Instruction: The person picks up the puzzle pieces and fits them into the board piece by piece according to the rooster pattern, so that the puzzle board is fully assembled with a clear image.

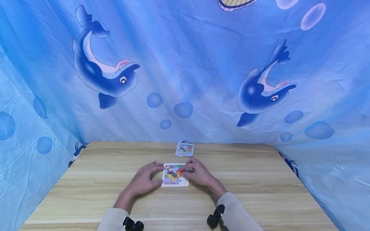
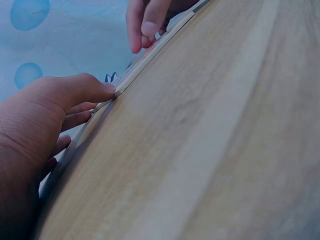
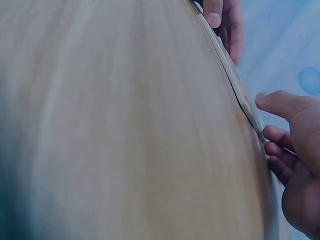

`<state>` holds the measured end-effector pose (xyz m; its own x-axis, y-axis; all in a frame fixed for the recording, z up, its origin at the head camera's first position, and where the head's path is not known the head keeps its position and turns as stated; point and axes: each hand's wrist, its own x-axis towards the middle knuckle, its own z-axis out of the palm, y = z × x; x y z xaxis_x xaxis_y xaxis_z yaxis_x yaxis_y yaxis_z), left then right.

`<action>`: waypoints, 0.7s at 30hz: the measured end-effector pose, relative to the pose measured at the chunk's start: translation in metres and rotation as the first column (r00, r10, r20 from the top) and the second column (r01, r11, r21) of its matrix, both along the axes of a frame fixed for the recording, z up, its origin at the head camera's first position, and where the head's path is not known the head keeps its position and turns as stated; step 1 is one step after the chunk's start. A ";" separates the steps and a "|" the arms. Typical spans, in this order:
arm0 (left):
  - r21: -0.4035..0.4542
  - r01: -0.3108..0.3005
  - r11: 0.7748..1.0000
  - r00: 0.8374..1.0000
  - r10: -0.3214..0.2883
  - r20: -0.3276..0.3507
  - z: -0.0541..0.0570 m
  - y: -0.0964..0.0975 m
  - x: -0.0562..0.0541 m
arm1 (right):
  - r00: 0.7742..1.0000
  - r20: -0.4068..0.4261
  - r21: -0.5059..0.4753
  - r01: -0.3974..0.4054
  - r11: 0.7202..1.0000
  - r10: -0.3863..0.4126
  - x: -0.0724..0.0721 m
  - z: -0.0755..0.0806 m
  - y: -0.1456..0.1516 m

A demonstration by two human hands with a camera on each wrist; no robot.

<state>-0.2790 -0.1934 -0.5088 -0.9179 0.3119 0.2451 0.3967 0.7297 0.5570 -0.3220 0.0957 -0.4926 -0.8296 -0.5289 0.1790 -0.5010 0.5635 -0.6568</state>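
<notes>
A small jigsaw puzzle board with a white border lies on the table, showing a colourful rooster picture. Bare white shows at its lower right corner. My left hand holds the board's left side, thumb at the lower corner and forefinger at the upper one. In the left wrist view, that thumb rests on the board's edge. Over the right half, my right hand pinches an orange puzzle piece between thumb and forefinger, low over the picture. Its fingers cover part of the board's right side.
Behind the board lies a picture card with the same rooster, near the back edge of the wooden table. A blue curtain printed with dolphins hangs behind and at both sides. Dark wrist cameras sit at both sleeves.
</notes>
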 end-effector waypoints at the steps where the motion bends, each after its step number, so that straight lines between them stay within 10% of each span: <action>1: 0.000 -0.002 1.000 1.000 0.002 0.001 0.000 0.000 0.000 | 1.000 0.013 -0.015 0.001 1.000 -0.001 0.001 0.001 0.002; 21: 0.004 0.012 1.000 1.000 -0.012 -0.013 -0.001 -0.001 0.000 | 0.988 -0.014 -0.061 0.155 0.986 -0.156 0.058 0.008 0.125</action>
<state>-0.2788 -0.1943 -0.5093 -0.9108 0.3219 0.2584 0.4127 0.7222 0.5550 -0.2641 0.2203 -0.4846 -0.8971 -0.3815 0.2231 -0.4231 0.5957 -0.6828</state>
